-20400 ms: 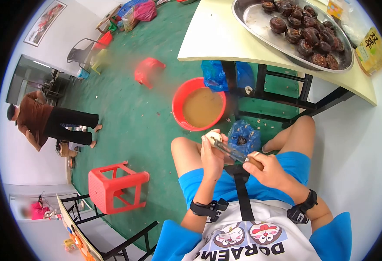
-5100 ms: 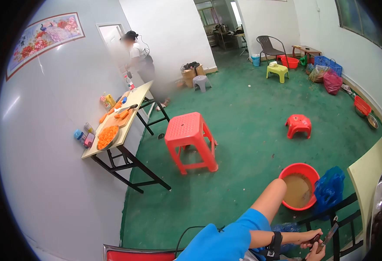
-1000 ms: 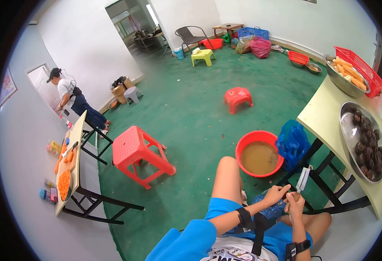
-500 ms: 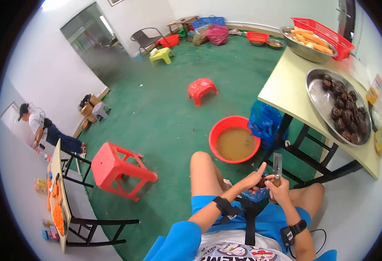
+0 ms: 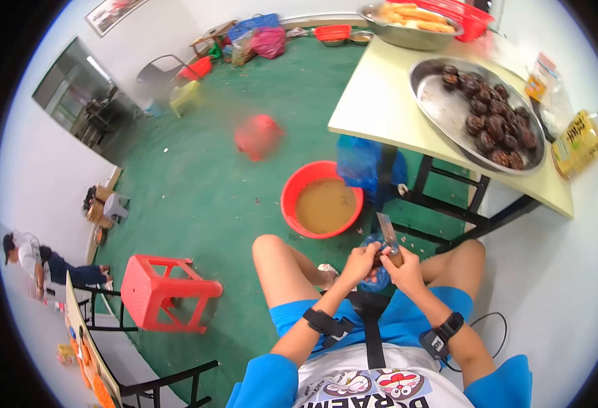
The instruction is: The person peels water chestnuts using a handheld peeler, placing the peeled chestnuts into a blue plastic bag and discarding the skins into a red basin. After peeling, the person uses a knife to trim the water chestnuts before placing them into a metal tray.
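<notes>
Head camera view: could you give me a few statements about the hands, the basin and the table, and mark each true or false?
1. The right hand holds a knife with its blade pointing up. True.
2. The red basin on the floor is empty. False: it holds murky brown water.
3. The left hand holds a small dark item against the knife. True.
4. The metal tray on the table holds orange carrots. False: it holds dark round items.
5. The red stool stands on the table. False: it stands on the green floor.
</notes>
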The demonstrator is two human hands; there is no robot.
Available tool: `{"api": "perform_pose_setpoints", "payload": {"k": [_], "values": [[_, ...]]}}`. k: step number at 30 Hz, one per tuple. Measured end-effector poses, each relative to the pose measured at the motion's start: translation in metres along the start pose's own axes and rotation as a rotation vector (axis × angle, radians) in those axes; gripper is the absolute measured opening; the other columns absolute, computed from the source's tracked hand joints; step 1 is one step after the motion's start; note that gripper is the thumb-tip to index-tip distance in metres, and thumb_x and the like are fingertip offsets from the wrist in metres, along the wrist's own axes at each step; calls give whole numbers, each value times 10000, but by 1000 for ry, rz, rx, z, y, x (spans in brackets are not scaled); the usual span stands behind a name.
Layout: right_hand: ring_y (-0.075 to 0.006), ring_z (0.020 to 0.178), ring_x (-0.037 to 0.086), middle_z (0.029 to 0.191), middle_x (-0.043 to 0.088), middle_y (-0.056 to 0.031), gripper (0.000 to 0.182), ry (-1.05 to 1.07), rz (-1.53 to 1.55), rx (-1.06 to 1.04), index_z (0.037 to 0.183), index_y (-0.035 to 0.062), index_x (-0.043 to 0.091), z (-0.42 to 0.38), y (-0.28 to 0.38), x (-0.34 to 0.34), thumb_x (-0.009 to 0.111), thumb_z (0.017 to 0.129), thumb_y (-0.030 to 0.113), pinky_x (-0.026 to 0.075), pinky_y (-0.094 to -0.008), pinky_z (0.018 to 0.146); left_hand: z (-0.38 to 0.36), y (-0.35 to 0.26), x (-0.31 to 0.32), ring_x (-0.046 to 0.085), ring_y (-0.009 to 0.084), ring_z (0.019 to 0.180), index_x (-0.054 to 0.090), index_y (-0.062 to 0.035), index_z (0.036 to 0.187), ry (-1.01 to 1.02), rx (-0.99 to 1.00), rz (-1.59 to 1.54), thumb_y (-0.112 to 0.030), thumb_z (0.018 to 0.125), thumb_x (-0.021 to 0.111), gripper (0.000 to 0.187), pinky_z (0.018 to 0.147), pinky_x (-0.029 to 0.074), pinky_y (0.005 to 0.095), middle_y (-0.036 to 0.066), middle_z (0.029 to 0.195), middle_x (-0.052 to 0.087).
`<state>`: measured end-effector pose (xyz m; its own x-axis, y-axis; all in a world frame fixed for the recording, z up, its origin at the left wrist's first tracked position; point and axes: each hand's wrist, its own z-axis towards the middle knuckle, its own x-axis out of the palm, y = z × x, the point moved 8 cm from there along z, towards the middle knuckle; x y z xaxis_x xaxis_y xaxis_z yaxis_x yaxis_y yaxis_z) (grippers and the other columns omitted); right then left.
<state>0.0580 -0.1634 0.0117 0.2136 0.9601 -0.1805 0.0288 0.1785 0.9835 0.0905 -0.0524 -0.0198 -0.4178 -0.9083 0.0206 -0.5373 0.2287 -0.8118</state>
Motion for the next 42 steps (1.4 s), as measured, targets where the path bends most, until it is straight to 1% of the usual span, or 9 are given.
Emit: {"api": "perform_pose_setpoints", "payload": {"k": [12,20,22,26,30,34,36,38,42], "values": [[-46,540,464,586,522,-14,105,64,219,56,716,10,522,2,13,-4,549,761,102,385,-232,472,-10,-4,13,459,125,370,515,-23,724,65,-23,-215,-359,860,341,402,329,328,222,41,496,475],[-48,503,471,619,523,-4,126,92,288,157,840,8,555,-1,19,-5,599,749,84,376,-193,451,-13,-17,7,453,130,363,512,-12,765,21,37,-192,-399,887,280,468,327,346,219,63,531,499],[-65,577,514,707,557,-40,203,61,73,-149,923,-4,545,-1,25,-4,604,750,85,423,-207,523,-16,-22,7,454,131,362,511,-6,788,8,63,-196,-406,894,262,483,328,357,217,70,544,506],[-67,750,519,822,574,-54,334,183,375,63,1012,-14,506,-5,20,6,640,734,114,451,-238,649,-17,-28,9,452,116,387,458,-23,975,40,188,-217,-351,907,260,389,333,359,203,86,652,523],[-60,722,513,829,564,-46,368,132,137,-143,1012,-12,500,-4,33,1,665,719,137,455,-227,640,-18,-30,1,449,88,447,354,-74,1112,-75,298,-269,-301,900,300,316,348,335,193,79,763,495],[-49,619,474,682,541,-32,318,212,93,-24,910,-1,543,-3,18,8,669,719,220,412,-224,548,-18,-33,2,443,68,491,353,-88,1125,-81,473,-178,-250,885,303,294,378,353,188,46,738,496],[-52,543,452,575,521,-30,294,197,74,1,831,8,566,-3,17,12,669,716,258,383,-238,490,-21,-23,11,435,70,472,355,-96,1139,20,230,-266,-218,868,298,303,373,347,181,35,714,507],[-44,491,419,503,477,-22,249,-30,247,-143,802,8,572,-5,27,6,628,756,246,350,-241,436,-22,-24,10,432,71,464,354,-100,1147,-14,229,-271,-212,862,299,311,371,344,179,32,704,512],[-44,469,419,498,490,-30,224,-86,176,-81,792,4,568,-9,22,6,600,779,225,342,-240,415,-23,-20,9,388,28,453,382,-107,1129,-136,202,-285,-216,847,307,312,352,290,160,-15,662,482]]}}
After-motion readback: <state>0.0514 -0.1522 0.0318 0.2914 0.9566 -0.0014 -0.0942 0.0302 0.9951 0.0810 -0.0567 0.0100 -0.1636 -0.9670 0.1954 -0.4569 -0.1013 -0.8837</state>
